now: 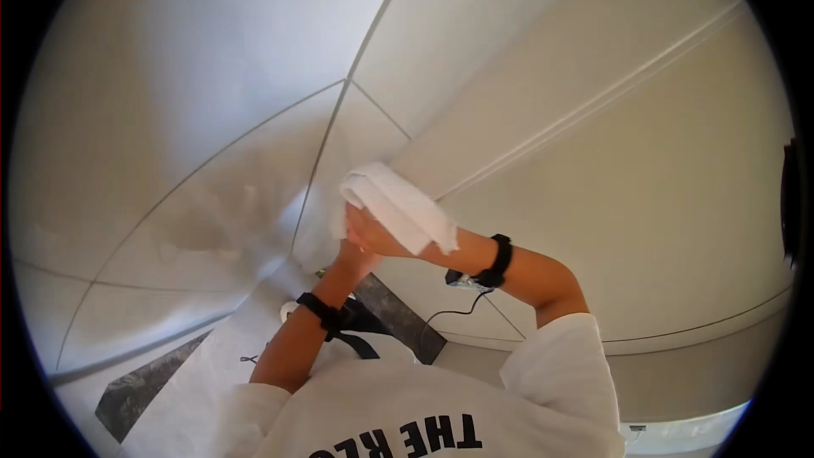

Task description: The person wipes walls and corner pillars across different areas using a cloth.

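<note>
A white cloth (403,203), folded and towel-like, lies over the back of my right hand (371,233) and hangs toward the wrist. The fingers of my right hand are curled in with part of the cloth at them. Just below, my left hand (360,259) meets the right one, and the two touch or overlap. Its fingers are hidden behind the right hand and the cloth. Black straps (320,314) circle both wrists, and a small device with a black cable (462,313) sits at the right wrist.
Pale wall panels (212,178) with dark seams meet in a corner ahead of the hands. A smooth light panel (644,203) with a long ridge is on the right. Dark stone-like strips (398,314) run low down. A black object (790,203) shows at the far right edge.
</note>
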